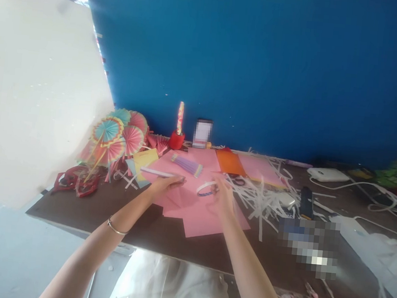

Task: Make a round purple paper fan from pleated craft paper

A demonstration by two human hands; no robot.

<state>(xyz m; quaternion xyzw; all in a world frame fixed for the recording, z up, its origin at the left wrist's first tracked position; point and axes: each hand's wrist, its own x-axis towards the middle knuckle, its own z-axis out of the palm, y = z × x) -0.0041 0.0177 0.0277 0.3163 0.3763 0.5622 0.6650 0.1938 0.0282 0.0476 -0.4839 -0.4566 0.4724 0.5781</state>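
My left hand (169,182) is closed around a slim pale stick-like piece (154,171), perhaps folded paper, which points out to the left. Between the fingertips of my right hand (222,196) is a curled white-and-blue strip (206,188), bent into a loop that opens toward the left hand. Both hands hover over or rest on overlapping pink paper sheets (201,222); contact is hard to tell. Just beyond them lies a pleated purple paper piece (186,164) with yellowish ends.
Paper fans (108,132) pile up at the back left, beside a red holder (176,140) with a patterned stick. An orange sheet (231,162) lies behind the right hand. White paper strips (261,203) tangle to its right, near a black object (306,202) and white cables (373,193).
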